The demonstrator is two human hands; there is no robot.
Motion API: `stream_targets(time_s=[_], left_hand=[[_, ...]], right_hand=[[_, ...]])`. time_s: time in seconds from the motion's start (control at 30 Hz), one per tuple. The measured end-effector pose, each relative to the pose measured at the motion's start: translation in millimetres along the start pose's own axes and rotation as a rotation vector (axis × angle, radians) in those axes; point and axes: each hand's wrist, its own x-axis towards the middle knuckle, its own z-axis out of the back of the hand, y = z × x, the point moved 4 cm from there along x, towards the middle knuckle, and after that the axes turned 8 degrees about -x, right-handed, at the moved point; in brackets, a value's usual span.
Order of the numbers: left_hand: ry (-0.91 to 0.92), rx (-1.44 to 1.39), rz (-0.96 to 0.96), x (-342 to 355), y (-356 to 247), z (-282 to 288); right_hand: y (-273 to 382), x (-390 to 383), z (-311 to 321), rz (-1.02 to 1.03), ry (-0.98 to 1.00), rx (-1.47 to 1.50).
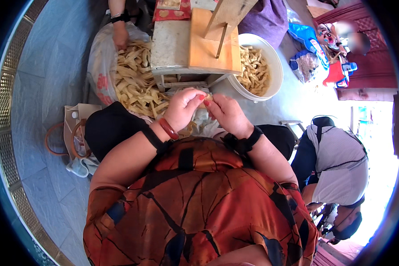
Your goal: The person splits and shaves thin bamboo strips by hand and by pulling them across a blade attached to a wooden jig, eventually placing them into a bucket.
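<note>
My left hand and my right hand meet in front of my body, fingers bent and thumbs almost touching. Between their fingertips shows a small end of a pale yellow strip, pinched by both; the rest of it is hidden. Beyond my left hand a large plastic bag lies open, full of flat, dry-looking pale yellow strips. Past my right hand stands a white bucket holding shorter, folded or knotted yellowish pieces.
A low worn table bears a wooden board with an upright post. Another person's hand reaches into the bag. At left stands a handbag. A person in grey bends over at right; another sits farther back beside plastic packages.
</note>
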Motion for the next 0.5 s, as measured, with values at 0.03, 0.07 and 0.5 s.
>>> stream_targets(time_s=[0.03,0.07,0.5], left_hand=[[-0.006,0.047,-0.007,1.0,-0.5,0.7],[-0.018,0.098,-0.015,2.2,-1.5,3.0],[-0.069,0.226,-0.082,11.1,-23.7,-0.2]], right_hand=[[4.1,-5.2,-1.9,-0.059,0.075,0.168],[9.8,-9.4,-3.7,-0.114,0.154,0.335],[44.6,-10.1,12.2,0.340,-0.044,-0.136]])
